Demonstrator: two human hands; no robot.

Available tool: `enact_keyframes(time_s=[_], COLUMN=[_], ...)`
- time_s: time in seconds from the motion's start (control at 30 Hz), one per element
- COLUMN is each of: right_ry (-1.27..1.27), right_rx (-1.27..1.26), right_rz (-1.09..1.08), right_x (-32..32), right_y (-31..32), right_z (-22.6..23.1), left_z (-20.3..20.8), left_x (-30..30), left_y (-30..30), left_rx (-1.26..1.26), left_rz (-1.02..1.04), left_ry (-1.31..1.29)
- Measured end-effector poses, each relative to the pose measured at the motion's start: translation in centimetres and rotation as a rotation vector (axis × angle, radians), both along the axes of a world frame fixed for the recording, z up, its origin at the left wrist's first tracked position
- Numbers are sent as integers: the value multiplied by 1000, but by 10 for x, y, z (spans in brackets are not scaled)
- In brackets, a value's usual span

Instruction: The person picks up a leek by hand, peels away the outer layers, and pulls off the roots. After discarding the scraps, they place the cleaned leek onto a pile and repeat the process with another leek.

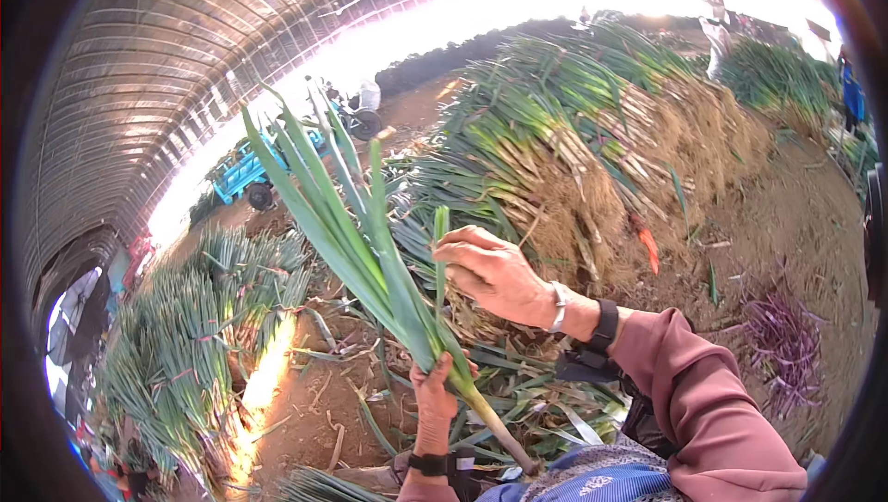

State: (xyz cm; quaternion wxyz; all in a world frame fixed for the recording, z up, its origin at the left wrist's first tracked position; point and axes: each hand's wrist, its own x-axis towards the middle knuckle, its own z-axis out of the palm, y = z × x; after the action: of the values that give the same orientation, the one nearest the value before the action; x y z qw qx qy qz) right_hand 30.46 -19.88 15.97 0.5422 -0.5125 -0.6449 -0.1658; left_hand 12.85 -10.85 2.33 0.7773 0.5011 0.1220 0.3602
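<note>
Head view: leaf-stripping looked to be the step in hand!
Your left hand [435, 396] clamped round the green onion [400, 303], slanted up before you; your right hand [504, 278] pinched 1 narrow leaf [442, 225]. Next move seemingly called for steady left, peeling right.

- Your dirt floor [814, 197] carries heaped leeks [536, 123] toward its far edge
- Toward its left edge, bundled leeks [176, 354]
- Toward its right, purple strands [784, 347]
- Near you, leaf trimmings [541, 408]
</note>
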Motion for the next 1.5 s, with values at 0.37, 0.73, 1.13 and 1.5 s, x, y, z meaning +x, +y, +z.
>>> enact_keyframes(time_s=[0.37,0.73,1.13,1.5], right_ry=[922,-46,-46,1473], right_rx=[-389,-220,-493,-345], right_rz=[259,33,-576,461], right_x=[-44,-57,45,30], right_y=[99,84,69,76], right_z=[-22,-35,1,-9], left_z=[-48,-33,-46,-40], left_x=[-25,-30,-31,-33], left_y=[2,-8,-16,-12], left_rx=[-84,-234,-281,-240], left_rz=[76,-12,-95,-24], left_ry=[-40,-132,-61,-48])
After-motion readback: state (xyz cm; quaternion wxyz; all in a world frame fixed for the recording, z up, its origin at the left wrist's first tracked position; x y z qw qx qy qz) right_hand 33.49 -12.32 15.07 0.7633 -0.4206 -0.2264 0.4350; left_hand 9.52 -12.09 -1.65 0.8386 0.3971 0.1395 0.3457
